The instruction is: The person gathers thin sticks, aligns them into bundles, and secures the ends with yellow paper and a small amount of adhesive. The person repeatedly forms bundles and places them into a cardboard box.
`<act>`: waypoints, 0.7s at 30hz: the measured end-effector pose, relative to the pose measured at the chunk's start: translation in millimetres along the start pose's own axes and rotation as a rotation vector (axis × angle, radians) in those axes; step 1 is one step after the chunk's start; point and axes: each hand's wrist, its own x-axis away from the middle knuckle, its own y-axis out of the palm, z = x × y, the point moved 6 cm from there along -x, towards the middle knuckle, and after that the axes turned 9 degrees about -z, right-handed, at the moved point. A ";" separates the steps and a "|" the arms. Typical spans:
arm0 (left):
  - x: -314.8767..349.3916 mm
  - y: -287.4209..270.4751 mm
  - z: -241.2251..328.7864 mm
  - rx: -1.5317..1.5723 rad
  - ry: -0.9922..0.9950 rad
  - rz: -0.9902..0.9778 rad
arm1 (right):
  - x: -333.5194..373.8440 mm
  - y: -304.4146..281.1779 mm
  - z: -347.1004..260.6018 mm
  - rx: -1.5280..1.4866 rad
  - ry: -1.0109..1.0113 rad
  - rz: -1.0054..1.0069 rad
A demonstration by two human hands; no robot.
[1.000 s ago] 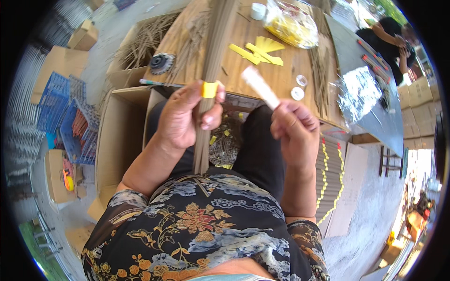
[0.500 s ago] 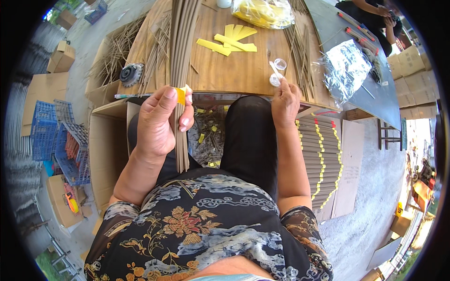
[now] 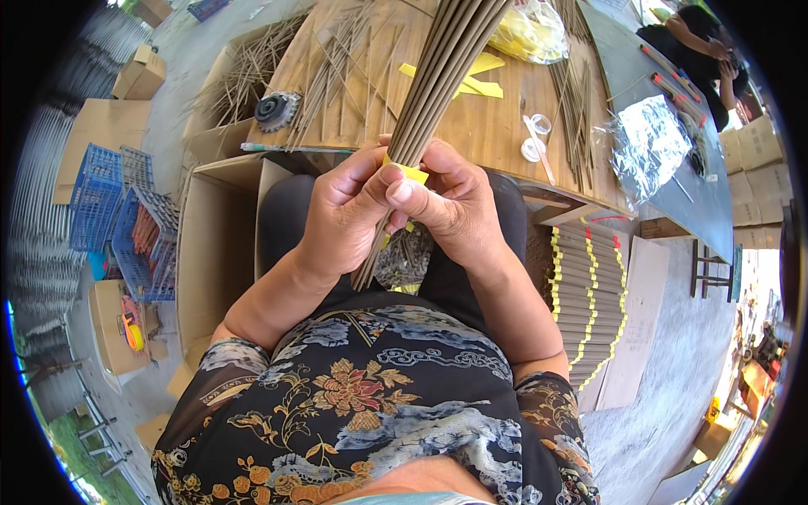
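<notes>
A bundle of brown incense sticks [image 3: 433, 88] slants up and to the right in front of me. Wrapped on its lower part is a yellow paper strip [image 3: 413, 173]. My left hand [image 3: 343, 206] is closed around the bundle, with its thumb on the strip. From the right, my right hand [image 3: 461, 202] presses its thumb on the strip's end, its fingers curled behind the sticks. More yellow strips [image 3: 480, 87] lie on the table, partly behind the bundle. Beside a small round white container [image 3: 532, 151] rests a flat stick [image 3: 540, 156].
The wooden table [image 3: 497, 139] also holds loose sticks [image 3: 576, 126], a dark geared part [image 3: 277, 111] and a plastic bag [image 3: 530, 34]. Banded bundles [image 3: 581, 295] lie low on the right. An open cardboard box [image 3: 219, 236] and blue crates [image 3: 105, 194] stand left. Another person [image 3: 686, 46] is at far right.
My right hand has left the small container and joined my left hand at the yellow strip. The bundle now tilts to the right. The flat stick now lies beside the container.
</notes>
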 end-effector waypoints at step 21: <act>19.4 5.8 6.5 0.495 -0.148 -0.236 | 1.0 8.7 -12.5 0.152 -0.188 -0.171</act>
